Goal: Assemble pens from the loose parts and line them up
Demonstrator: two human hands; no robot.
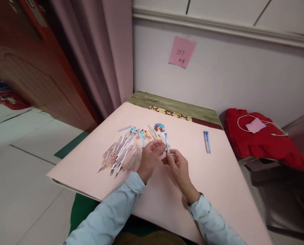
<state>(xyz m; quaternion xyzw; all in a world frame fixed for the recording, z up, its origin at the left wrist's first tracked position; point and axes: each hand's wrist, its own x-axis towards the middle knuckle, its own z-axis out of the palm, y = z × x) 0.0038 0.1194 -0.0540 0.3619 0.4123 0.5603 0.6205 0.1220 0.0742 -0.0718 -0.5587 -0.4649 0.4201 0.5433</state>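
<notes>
Upright in the fingers of my right hand [177, 166] is a blue pen barrel [166, 141], lighter toward its lower end. My left hand [152, 154] is close beside it on the left, fingers stretched toward the barrel and slightly curved; whether they touch it is unclear. Left of my hands lies a loose heap of pen refills [120, 156] with dark tips and clear parts. Blue, orange and lilac pen barrels [130, 134] lie along its far side. Beyond my hands sits a small cluster of blue and brown pieces [159, 127]. Two lilac-blue pens [207, 142] lie side by side at the right.
The pink-covered table [218, 190] has a green wood-patterned strip [177, 103] at its back, against the wall. A red cloth [264, 143] with a white cord lies on a seat at the right. A pink note [182, 51] is on the wall. A brown door [39, 64] stands left.
</notes>
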